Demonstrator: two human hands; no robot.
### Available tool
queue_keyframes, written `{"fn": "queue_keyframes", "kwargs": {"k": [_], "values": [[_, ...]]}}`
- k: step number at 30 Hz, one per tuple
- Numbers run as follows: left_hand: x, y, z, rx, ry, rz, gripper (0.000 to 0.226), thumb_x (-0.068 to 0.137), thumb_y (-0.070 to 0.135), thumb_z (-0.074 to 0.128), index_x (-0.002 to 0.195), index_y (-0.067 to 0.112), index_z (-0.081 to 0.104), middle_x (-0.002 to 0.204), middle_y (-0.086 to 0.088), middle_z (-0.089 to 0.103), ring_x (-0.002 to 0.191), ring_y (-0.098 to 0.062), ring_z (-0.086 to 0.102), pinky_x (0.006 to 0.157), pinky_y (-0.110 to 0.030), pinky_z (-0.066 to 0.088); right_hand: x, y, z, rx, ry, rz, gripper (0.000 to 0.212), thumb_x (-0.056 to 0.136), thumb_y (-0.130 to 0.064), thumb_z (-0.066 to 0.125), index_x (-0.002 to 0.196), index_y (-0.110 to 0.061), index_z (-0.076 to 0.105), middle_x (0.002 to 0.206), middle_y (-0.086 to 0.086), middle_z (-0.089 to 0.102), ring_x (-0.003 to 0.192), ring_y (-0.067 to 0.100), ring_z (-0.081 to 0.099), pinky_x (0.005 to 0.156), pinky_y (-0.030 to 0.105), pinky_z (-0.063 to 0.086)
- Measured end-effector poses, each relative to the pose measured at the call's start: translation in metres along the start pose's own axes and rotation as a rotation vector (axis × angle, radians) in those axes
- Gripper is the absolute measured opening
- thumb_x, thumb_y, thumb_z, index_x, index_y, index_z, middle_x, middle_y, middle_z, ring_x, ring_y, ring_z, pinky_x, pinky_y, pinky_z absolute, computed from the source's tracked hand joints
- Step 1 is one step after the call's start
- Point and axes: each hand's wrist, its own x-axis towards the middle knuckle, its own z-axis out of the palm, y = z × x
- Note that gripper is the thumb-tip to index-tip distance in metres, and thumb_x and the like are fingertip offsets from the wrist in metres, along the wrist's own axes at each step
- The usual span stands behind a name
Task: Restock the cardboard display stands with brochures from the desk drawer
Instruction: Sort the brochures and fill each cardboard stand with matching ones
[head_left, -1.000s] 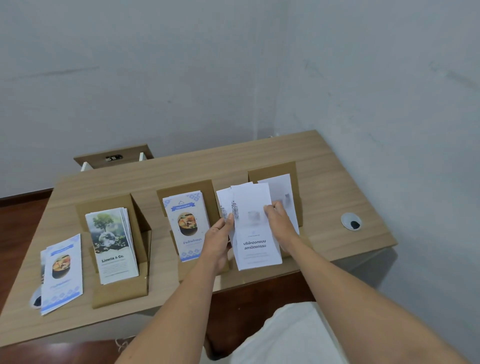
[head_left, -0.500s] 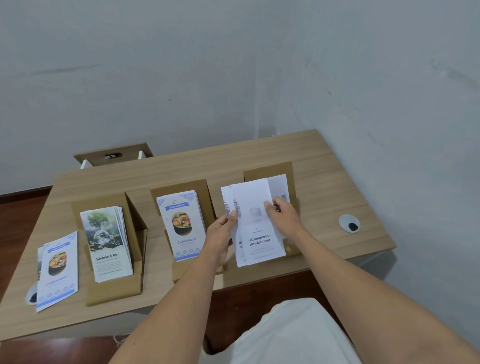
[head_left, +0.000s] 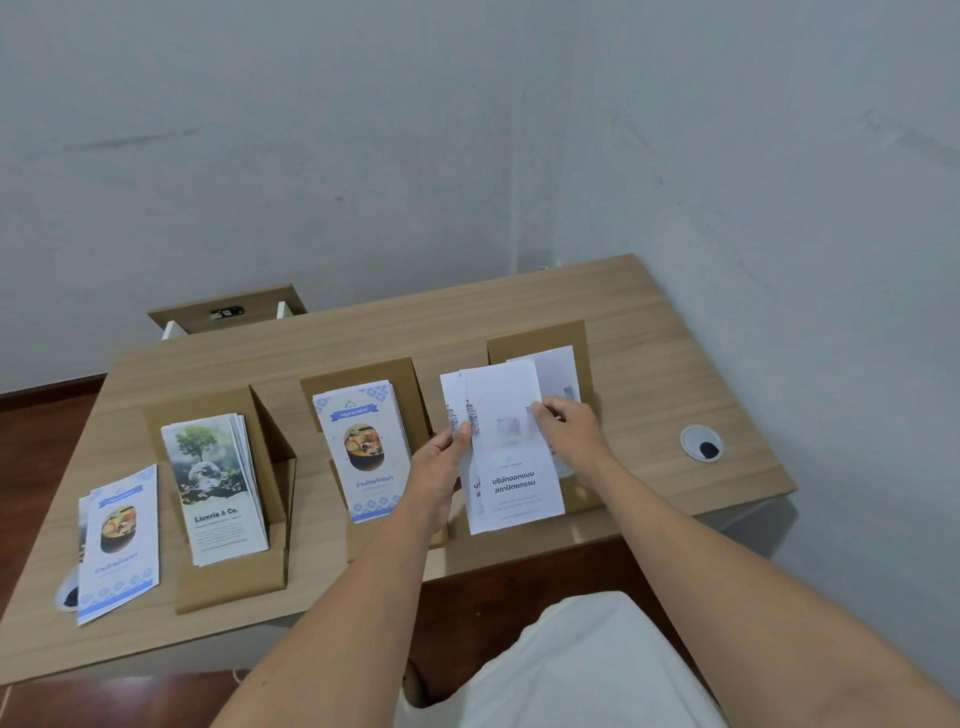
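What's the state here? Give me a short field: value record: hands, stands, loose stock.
left hand: pinches left edge of white brochures
right hand: grips their right edge
right stand: already has white brochures; held stack in front of it, not yet seated
middle stand: stocked with blue food brochures
left stand: stocked with tree brochures
loose stock: blue food brochures flat on desk, far left

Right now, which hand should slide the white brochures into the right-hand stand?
Right hand, probably. It lies directly in front of the right stand and grips the white brochures on that side. The left hand pinches their far edge, nearer the middle stand.
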Motion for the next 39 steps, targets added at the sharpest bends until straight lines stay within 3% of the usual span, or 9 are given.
{"fn": "queue_keyframes", "kwargs": {"k": [4,13,15,18,20,22,26,34,39], "values": [[0.003,-0.002,-0.003,0.019,0.027,0.033,0.022,0.104,0.033,0.061,0.115,0.02,0.074,0.11,-0.002,0.08,0.096,-0.021,0.074,0.072,-0.031,0.054,0.006,0.006,-0.005,0.029,-0.006,0.025,0.018,0.097,-0.026,0.065,0.093,-0.012,0.074,0.081,-0.005,0.068,0.073,0.01,0.056,0.074,0.028,0.047],[0.009,0.001,0.005,0.005,0.051,0.041,0.019,0.104,0.03,0.061,0.113,0.02,0.073,0.114,-0.006,0.079,0.097,-0.024,0.074,0.069,-0.031,0.059,0.015,0.006,-0.01,0.056,-0.018,0.047,0.018,0.097,-0.021,0.067,0.104,-0.005,0.074,0.096,0.002,0.073,0.084,0.012,0.063,0.086,0.032,0.053],[0.01,0.0,0.007,0.01,0.055,0.039,0.017,0.103,0.031,0.062,0.11,0.021,0.074,0.113,-0.006,0.079,0.102,-0.027,0.074,0.076,-0.036,0.061,0.017,0.008,-0.012,0.067,-0.014,0.049,0.018,0.096,-0.02,0.068,0.104,-0.005,0.074,0.098,0.002,0.074,0.087,0.014,0.065,0.089,0.034,0.054],[0.015,-0.003,0.005,0.024,0.065,0.048,0.018,0.103,0.032,0.063,0.111,0.02,0.074,0.113,-0.004,0.08,0.107,-0.029,0.075,0.088,-0.043,0.061,0.022,0.009,-0.016,0.081,-0.003,0.062,0.017,0.097,-0.018,0.067,0.104,-0.004,0.073,0.093,0.0,0.072,0.083,0.012,0.063,0.083,0.03,0.054],[0.015,-0.005,0.002,0.022,0.072,0.049,0.02,0.103,0.032,0.063,0.114,0.019,0.074,0.114,-0.005,0.08,0.106,-0.027,0.076,0.084,-0.04,0.062,0.024,0.007,-0.021,0.086,0.004,0.073,0.014,0.098,-0.017,0.065,0.103,-0.004,0.07,0.082,-0.003,0.066,0.072,0.009,0.058,0.069,0.02,0.05],[0.015,-0.007,0.0,0.032,0.086,0.048,0.024,0.102,0.034,0.064,0.118,0.018,0.074,0.114,-0.005,0.08,0.102,-0.026,0.077,0.076,-0.035,0.062,0.028,0.006,-0.028,0.1,0.011,0.08,0.012,0.099,-0.017,0.064,0.103,-0.006,0.067,0.075,-0.003,0.06,0.065,0.01,0.052,0.061,0.02,0.047],[0.014,-0.015,-0.004,0.027,0.118,0.031,0.027,0.103,0.033,0.063,0.12,0.015,0.072,0.111,-0.006,0.08,0.097,-0.025,0.078,0.065,-0.03,0.061,0.043,0.001,-0.044,0.082,0.022,0.066,0.012,0.1,-0.019,0.062,0.104,-0.007,0.064,0.078,0.0,0.06,0.064,0.01,0.054,0.063,0.021,0.049],[0.015,-0.022,-0.015,0.051,0.154,0.027,0.028,0.103,0.032,0.062,0.123,0.016,0.071,0.114,-0.007,0.08,0.105,-0.03,0.076,0.087,-0.047,0.062,0.069,0.004,-0.061,0.086,0.114,0.039,0.006,0.1,-0.015,0.061,0.099,-0.009,0.06,0.078,-0.001,0.059,0.063,0.008,0.057,0.054,0.009,0.05],[0.017,-0.024,-0.017,0.075,0.165,0.014,0.023,0.103,0.034,0.062,0.118,0.02,0.073,0.109,-0.003,0.081,0.106,-0.03,0.075,0.095,-0.053,0.06,0.072,0.015,-0.061,0.05,0.101,0.036,0.007,0.1,-0.017,0.061,0.098,-0.009,0.061,0.078,0.0,0.061,0.063,0.008,0.06,0.061,0.014,0.051]]}}
